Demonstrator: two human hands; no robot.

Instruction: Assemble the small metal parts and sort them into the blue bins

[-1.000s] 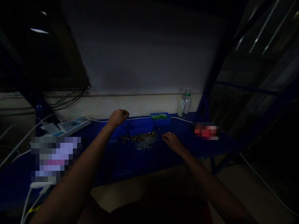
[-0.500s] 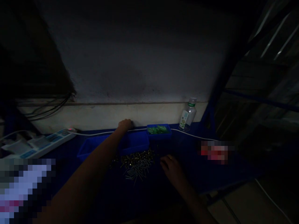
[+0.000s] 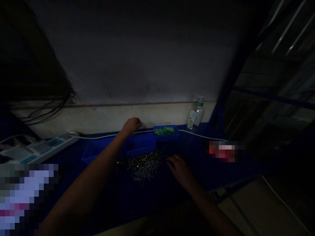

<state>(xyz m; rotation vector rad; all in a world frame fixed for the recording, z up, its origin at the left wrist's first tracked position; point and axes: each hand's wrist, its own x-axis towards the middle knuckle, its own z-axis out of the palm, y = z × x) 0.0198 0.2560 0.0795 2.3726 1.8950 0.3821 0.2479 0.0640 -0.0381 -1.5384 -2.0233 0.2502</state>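
Observation:
In the dim head view, my left hand [image 3: 132,125] reaches over the blue bins to the foot of the wall. Its fingers are curled closed, and what they may hold is hidden. My right hand [image 3: 180,168] rests low over the blue table, just right of the metal pieces, its fingers loosely bent and a little apart, with nothing visible in them. Between my arms lies a heap of small brass-coloured pieces [image 3: 141,160], with thin silver pins [image 3: 145,172] scattered at its near side. Behind the heap stands a blue bin [image 3: 140,152], with another blue bin [image 3: 92,151] partly covered by my left forearm.
A small blue tray [image 3: 169,137] holds green packets. Near the wall stands a clear bottle [image 3: 196,114]. A white power strip [image 3: 52,147] lies at left, and its white cable [image 3: 98,136] runs along the back. A blurred red item [image 3: 222,151] is at right.
The view has tilted down slightly, so everything sits higher in the picture. My left hand has turned, showing more of its curled fingers. My right hand stays beside the heap.

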